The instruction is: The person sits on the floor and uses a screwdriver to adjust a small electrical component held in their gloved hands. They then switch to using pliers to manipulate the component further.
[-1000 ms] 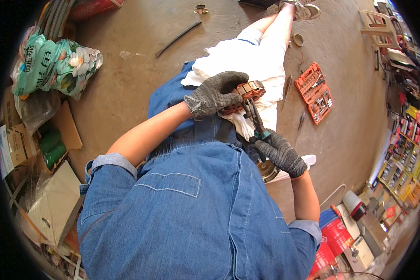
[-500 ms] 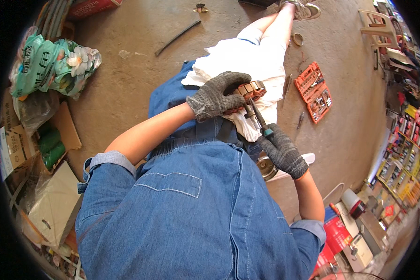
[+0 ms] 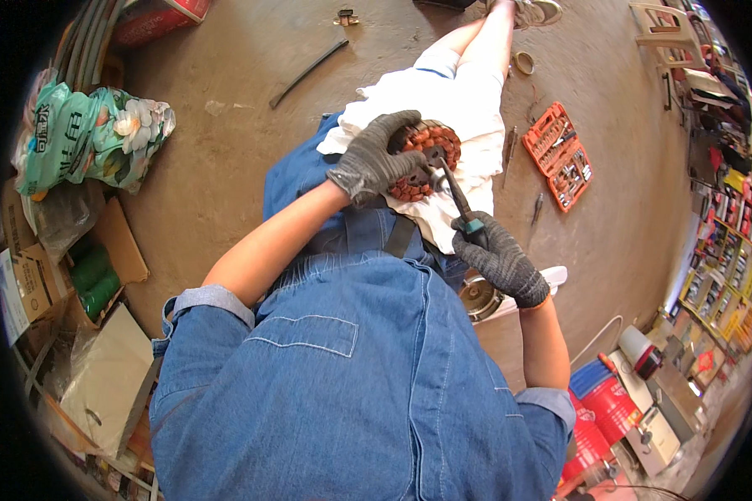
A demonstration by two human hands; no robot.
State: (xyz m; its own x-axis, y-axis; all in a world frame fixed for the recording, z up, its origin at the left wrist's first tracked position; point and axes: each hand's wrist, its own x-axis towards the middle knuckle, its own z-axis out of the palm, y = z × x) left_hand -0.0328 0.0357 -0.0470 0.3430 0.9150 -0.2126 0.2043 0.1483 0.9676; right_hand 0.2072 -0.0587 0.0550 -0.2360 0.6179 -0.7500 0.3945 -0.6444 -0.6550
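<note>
My left hand (image 3: 376,157), in a grey knit glove, is closed on a ring-shaped stator with copper windings (image 3: 443,140). It holds the stator over the white cloth on my lap, and my fingers hide part of the ring's left side. In my gloved right hand (image 3: 503,260) is a slim tool (image 3: 459,196) with a tapering dark metal end and a teal-and-black handle; its exact kind is unclear. The tip reaches the stator's centre, beside a dark fitting (image 3: 434,155). Whether they touch cannot be made out.
The white cloth (image 3: 426,93) covers my legs. An orange socket set case (image 3: 558,157) lies open on the floor to the right, near a screwdriver (image 3: 537,208). A round metal part (image 3: 480,298) sits by my right wrist. A black hose piece (image 3: 309,73) lies far left of my legs.
The stator has turned so its broad face and central opening show more. The tool's tip has shifted slightly up and left. Both hands keep their hold.
</note>
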